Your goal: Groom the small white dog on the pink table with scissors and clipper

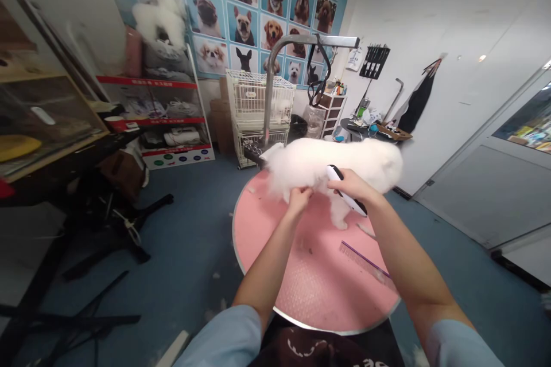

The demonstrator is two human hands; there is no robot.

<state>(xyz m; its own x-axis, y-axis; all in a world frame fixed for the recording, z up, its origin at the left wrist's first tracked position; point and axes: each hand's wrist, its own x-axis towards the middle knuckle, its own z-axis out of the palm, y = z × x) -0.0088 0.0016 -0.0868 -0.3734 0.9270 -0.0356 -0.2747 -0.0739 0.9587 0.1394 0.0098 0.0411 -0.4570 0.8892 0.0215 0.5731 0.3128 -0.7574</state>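
A fluffy white dog (327,155) stands side-on on a round pink grooming table (310,281), its head end to the right. My right hand (355,184) is wrapped around a white and black hair clipper (350,200), whose head lies against the fur of the dog's side. Lower and to the left, my left hand (300,199) is closed at the dog's hind leg, under the rear belly; fur partly hides its fingertips. A comb with a purple spine (365,259) lies on the right part of the tabletop.
A metal grooming arm (269,86) rises behind the dog, with a black loop (317,77) hanging from it. White wire cages (258,100) and a shelf rack (172,120) stand behind. Dark stand legs (129,235) are on the floor at left.
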